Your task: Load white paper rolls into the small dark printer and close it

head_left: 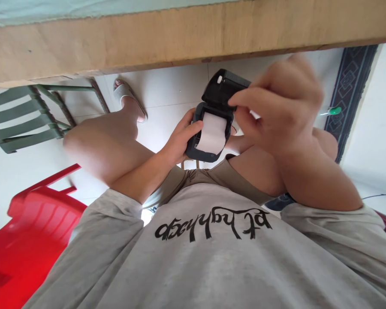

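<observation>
A small black portable receipt printer (193, 151) sits over my lap, its lid (223, 88) swung up at the far end. White paper (213, 133) from a roll fills the compartment and curves down over the near side. My left hand (185, 133) is wrapped round the printer's left side, with the thumb on its rim. At the right, my right hand (279, 98) is slightly blurred. Its fingers are curled, with thumb and forefinger pinched at the lid's right edge, near the hinge. The lid's right end is hidden behind this hand.
A wooden table edge (193, 36) with a pale green cover crosses the top. On the left stand a green slatted chair (22, 116) and a red plastic chair (28, 244). A green-tipped object (335, 110) shows by the dark patterned border (349, 86) at the right.
</observation>
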The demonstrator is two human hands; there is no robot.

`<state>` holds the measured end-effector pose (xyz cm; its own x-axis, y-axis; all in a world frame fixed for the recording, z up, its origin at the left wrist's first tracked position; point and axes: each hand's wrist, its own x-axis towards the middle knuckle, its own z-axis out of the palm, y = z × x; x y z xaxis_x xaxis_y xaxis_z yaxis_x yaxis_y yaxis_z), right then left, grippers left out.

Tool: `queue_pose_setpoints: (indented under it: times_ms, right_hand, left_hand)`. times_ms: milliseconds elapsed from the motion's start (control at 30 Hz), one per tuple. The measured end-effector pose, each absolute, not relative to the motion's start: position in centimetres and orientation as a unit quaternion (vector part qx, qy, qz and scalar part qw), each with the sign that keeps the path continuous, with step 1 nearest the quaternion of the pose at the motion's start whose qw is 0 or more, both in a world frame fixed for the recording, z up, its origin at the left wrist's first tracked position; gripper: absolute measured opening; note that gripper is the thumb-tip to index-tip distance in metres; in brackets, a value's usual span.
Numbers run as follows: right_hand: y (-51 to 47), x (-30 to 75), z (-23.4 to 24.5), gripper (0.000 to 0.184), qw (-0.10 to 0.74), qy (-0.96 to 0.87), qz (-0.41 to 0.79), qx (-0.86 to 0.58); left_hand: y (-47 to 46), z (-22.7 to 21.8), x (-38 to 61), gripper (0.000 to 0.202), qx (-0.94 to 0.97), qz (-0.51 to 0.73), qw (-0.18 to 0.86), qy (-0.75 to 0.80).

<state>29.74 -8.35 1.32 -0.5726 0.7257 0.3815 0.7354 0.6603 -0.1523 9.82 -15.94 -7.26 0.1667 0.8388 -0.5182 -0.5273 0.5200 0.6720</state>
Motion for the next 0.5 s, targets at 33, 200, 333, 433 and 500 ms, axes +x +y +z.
queue_pose_setpoints:
  times_ms: [33, 200, 333, 433, 500]
  right_hand:
    - [-8.7, 29.1, 1.7, 0.043, 0.13, -0.886, 0.031, -0.444]
    - [-9.9, 26.2, 3.8, 0.043, -0.157, -0.815, 0.166, -0.532]
    - [-10.0, 25.6, 3.7, 0.046, -0.201, -0.818, 0.189, -0.505]
    - [-9.9, 25.7, 3.2, 0.048, -0.201, -0.827, 0.189, -0.489]
    - [-9.9, 25.7, 3.0, 0.045, -0.212, -0.832, 0.186, -0.478]
  left_hand:
    - [-15.9, -7.4, 9.9, 0.061, 0.176, 0.463, 0.739, 0.457]
    - [-16.0, -8.4, 9.7, 0.056, 0.206, 0.469, 0.723, 0.464]
    - [-16.1, -8.6, 9.5, 0.052, 0.204, 0.474, 0.71, 0.479]
    - [-16.1, -8.3, 9.5, 0.05, 0.2, 0.487, 0.699, 0.483]
    - [-16.1, -8.1, 9.6, 0.051, 0.196, 0.489, 0.697, 0.487]
